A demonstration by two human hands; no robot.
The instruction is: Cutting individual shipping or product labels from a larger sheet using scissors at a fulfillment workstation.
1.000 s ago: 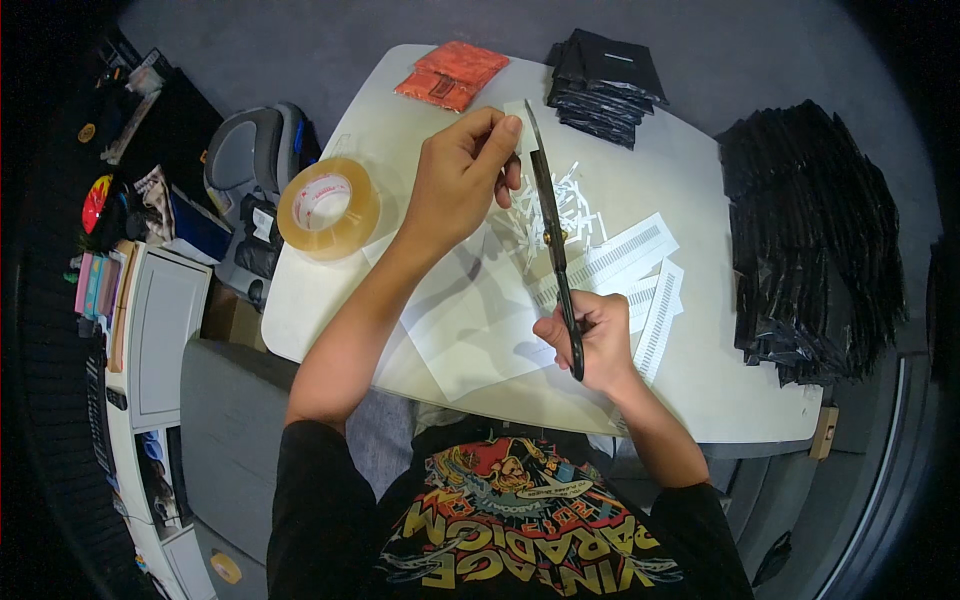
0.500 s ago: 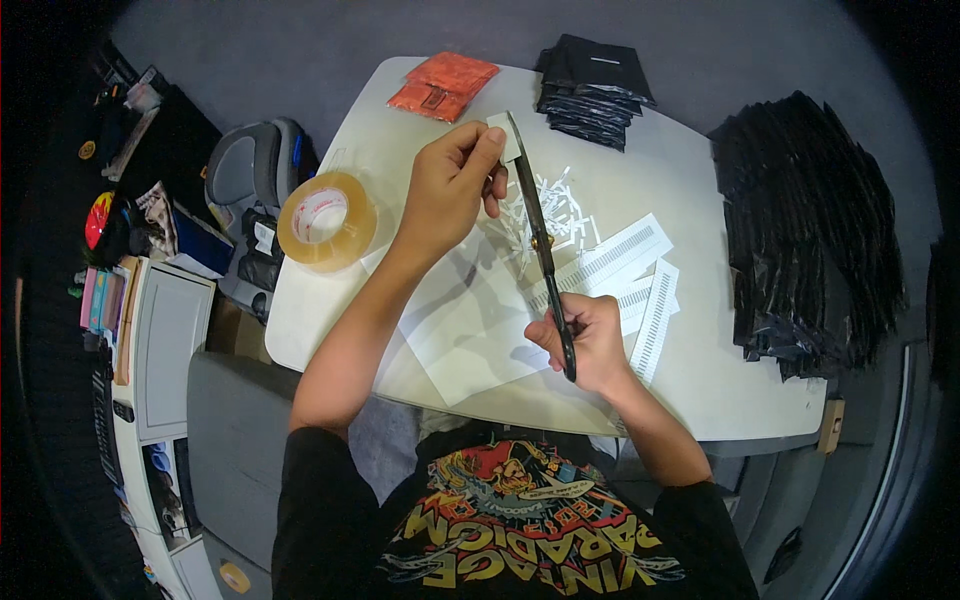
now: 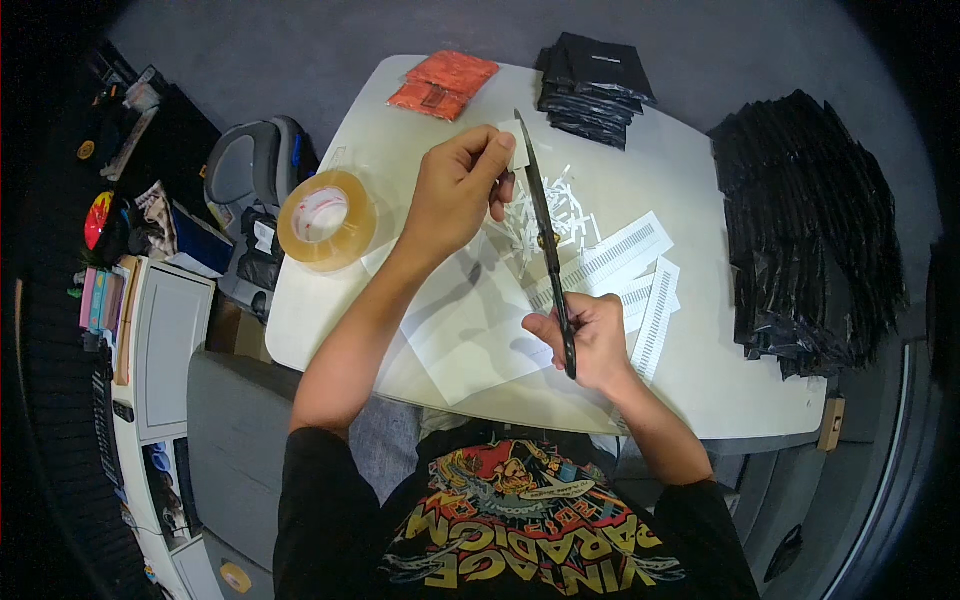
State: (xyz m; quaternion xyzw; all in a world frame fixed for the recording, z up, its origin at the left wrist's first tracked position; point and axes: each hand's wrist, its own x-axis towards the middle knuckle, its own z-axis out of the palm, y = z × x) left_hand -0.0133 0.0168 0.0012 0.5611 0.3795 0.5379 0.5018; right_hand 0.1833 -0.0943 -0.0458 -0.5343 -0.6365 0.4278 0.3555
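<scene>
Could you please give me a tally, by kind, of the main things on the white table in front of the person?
Scissors, in the right hand: 1
Small paper slip, in the left hand: 1
Tape roll: 1
Orange packets: 2
Stacks of black bags: 2
Printed label strips: about 4, overlapping
Total: about 11; the small white offcuts are too many to count.

1. We see the scissors (image 3: pixel 548 250): long, dark blades, black handles. They are held above the white table, tips pointing away from the person, blades close together.
2. We see the small paper piece (image 3: pixel 519 146): white, roughly rectangular, pinched at its edge, lying against the blades near their tips.
3. We see cut white paper strips (image 3: pixel 556 214) heaped on the table just beside the blades.
</scene>
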